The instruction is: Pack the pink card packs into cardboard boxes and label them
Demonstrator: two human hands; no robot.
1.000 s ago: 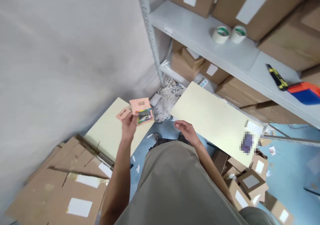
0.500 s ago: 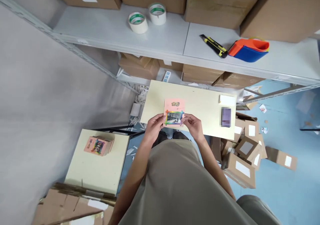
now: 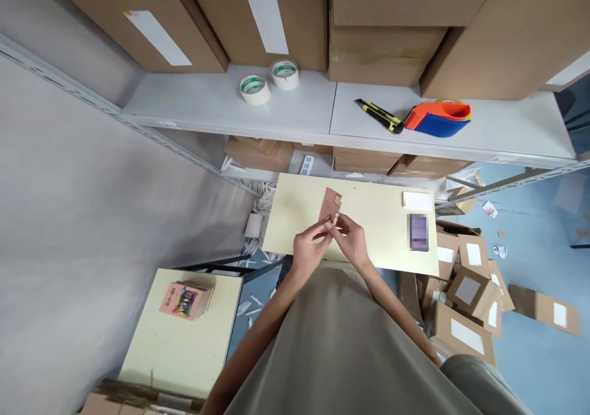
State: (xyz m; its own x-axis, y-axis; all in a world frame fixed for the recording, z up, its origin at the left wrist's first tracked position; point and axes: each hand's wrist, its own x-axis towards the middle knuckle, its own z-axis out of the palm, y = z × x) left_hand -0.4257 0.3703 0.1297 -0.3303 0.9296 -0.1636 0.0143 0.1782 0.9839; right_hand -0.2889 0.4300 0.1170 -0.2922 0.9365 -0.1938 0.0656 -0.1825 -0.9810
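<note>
Above the pale work table (image 3: pixel 295 187), both hands hold a thin pink card packet (image 3: pixel 329 203) at its near end. It stands tilted, with a narrow, plain face showing and a light notch-like shape by its upper right edge. My left hand (image 3: pixel 308 252) has its fingers closed on the packet's lower left part. My right hand (image 3: pixel 353 243) pinches the lower right edge, its fingertips close to those of the left. The fingers partly hide the packet's near end. A stack of similar pink printed packets (image 3: pixel 184 299) lies on the side table at lower left.
A grey shelf (image 3: pixel 304 109) spans the far side, with tape rolls (image 3: pixel 254 89), a box cutter (image 3: pixel 380 117), an orange-blue tape dispenser (image 3: pixel 437 120) and large cartons (image 3: pixel 276 21). A white box (image 3: pixel 417 201) and a blurred purple item (image 3: pixel 418 232) lie at right. Cartons (image 3: pixel 465 289) crowd the floor.
The packet has turned from its printed front facing up to a tilted, narrow view. My hands have come together at its near end. The camera view has tilted up slightly.
</note>
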